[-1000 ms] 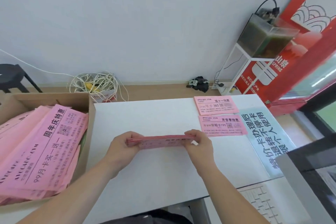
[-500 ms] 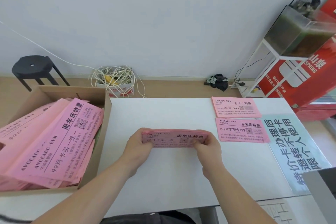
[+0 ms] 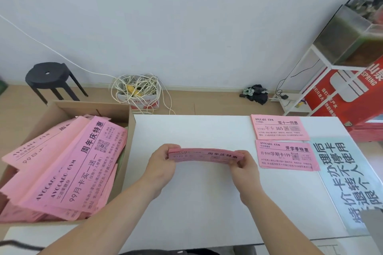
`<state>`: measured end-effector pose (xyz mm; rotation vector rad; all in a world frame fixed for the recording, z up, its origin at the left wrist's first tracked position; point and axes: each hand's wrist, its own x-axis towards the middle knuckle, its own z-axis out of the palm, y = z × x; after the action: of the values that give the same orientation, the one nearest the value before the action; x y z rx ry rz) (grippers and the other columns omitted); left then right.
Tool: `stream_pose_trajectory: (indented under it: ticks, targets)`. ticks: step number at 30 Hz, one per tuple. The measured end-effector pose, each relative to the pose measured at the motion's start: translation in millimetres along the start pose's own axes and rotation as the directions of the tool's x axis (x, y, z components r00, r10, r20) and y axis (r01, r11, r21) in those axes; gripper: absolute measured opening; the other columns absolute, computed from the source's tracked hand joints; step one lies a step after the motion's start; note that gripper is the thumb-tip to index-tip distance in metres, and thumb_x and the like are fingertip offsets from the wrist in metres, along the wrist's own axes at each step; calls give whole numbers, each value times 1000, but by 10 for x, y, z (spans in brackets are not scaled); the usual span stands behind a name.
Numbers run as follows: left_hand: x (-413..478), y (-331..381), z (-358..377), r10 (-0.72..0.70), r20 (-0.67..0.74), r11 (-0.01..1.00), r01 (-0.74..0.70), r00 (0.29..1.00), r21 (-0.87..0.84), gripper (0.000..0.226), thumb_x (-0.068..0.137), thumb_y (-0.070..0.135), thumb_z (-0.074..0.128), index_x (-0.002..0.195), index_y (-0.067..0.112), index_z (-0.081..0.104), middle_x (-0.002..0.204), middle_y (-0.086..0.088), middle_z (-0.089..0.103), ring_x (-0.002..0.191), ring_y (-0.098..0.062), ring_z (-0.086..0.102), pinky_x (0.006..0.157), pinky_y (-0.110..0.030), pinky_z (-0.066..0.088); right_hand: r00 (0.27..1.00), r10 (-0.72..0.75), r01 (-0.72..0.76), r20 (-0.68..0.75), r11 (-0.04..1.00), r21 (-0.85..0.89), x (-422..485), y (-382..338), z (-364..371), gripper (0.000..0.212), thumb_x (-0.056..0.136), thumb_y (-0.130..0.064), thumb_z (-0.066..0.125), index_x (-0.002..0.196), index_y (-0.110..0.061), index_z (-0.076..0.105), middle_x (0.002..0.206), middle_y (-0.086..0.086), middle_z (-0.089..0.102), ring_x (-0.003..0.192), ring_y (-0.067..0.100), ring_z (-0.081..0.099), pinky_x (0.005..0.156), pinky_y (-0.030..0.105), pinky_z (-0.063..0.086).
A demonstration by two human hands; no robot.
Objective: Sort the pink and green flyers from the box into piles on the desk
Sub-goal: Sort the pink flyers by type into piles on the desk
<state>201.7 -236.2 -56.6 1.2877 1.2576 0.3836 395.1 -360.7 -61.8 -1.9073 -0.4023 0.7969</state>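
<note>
1. I note the pink stack (image 3: 204, 155) held over the worktop (image 3: 196, 209), left grip (image 3: 161, 163) and right grip (image 3: 246, 168) each pinching a short end
2. Judged light, floppy, slippery between sheets (it bows upward); support both ends
3. Box (image 3: 91, 105) bounds the left, two pink piles (image 3: 278, 128) the right; open room lies between and nearer me
</note>
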Motion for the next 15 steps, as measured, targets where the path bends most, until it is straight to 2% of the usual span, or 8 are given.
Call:
stream_pose_trajectory:
  ticks: [3, 5, 7, 9, 11, 13, 15]
  targets:
    - [-4, 97, -77, -66, 28, 992, 69, 997, -105, 55, 80, -11, 44, 110, 25, 71, 115, 7, 72, 114, -13, 58, 92, -26, 45, 998, 70, -71, 7, 992, 105, -68, -56, 74, 31, 88, -10, 60, 108, -32, 64, 111, -3, 68, 100, 13, 60, 79, 28, 45]
    - [9, 182, -129, -85, 57, 972, 96, 995, -213, 51, 70, 2, 49, 108, 22, 75, 113, 9, 75, 118, -15, 59, 108, -36, 43, 992, 118, -126, 46, 960, 251, -73, -138, 100, 48, 70, -17, 65, 115, -31, 67, 118, -2, 65, 113, 13, 60, 95, 31, 42]
    - [9, 222, -153, -71, 108, 958, 98, 992, -269, 56, 60, 13, 50, 109, 22, 76, 115, 9, 75, 122, -14, 58, 113, -42, 39, 988, 123, -147, 91, 928, 343, -66, -191, 134, 51, 66, -26, 75, 116, -27, 67, 118, -1, 64, 117, 15, 59, 104, 31, 38]
    - [-1, 228, -137, -55, 147, 966, 90, 988, -242, 47, 66, 20, 57, 109, 24, 74, 119, 10, 72, 122, -14, 57, 106, -34, 41, 987, 131, -156, 94, 922, 355, -70, -216, 184, 52, 67, -44, 85, 110, -23, 65, 111, -5, 63, 115, 14, 59, 105, 32, 38]
    - [-1, 201, -94, -35, 153, 972, 70, 988, -226, 25, 87, 28, 68, 111, 26, 72, 120, 10, 68, 114, -9, 58, 90, -22, 39, 985, 164, -169, 45, 924, 343, -74, -224, 237, 49, 76, -56, 83, 101, -20, 61, 102, -8, 61, 106, 12, 57, 96, 31, 39]
    - [1, 164, -35, -14, 120, 977, 40, 993, -210, 19, 98, 40, 65, 111, 27, 69, 116, 13, 65, 108, -1, 56, 81, -18, 38, 978, 206, -192, -9, 924, 330, -95, -228, 256, 41, 87, -53, 76, 99, -19, 57, 100, -8, 59, 99, 9, 54, 90, 30, 36]
    - [24, 122, 5, 4, 48, 984, 5, 999, -177, 22, 100, 44, 61, 108, 25, 68, 113, 12, 64, 107, -3, 57, 79, -18, 39, 973, 227, -203, -48, 931, 305, -113, -205, 263, 41, 90, -53, 73, 104, -17, 59, 105, -8, 61, 99, 4, 54, 91, 31, 34]
